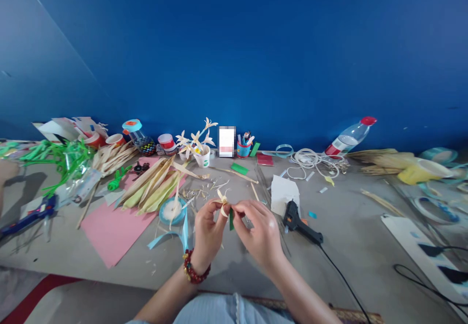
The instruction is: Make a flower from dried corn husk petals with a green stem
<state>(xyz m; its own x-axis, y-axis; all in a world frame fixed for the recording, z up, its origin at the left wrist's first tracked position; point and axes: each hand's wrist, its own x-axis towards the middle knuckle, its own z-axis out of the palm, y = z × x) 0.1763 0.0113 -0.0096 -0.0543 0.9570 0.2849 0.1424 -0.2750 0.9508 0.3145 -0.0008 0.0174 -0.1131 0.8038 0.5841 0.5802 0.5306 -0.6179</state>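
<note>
In front of my body, my left hand (207,229) pinches a small pale flower (223,202) that looks made of corn husk, its petals curling over the fingers. Close beside it, my right hand (259,229) has thumb and forefinger pressed together on a green strip (231,219), which hangs down between the two hands. The flower's stem is mostly hidden by the fingers. Left of my hands is a roll of light blue ribbon (163,212) with loose tails. To the right, a black glue gun (305,224) lies on a piece of white paper (280,190).
Corn husks (151,190) lie on pink paper (109,234) to the left. Behind my hands stand a white cup (202,158) of husk flowers and a pen holder (243,149). A bottle (345,141) leans at the back right; a power strip (420,256) lies at the right edge.
</note>
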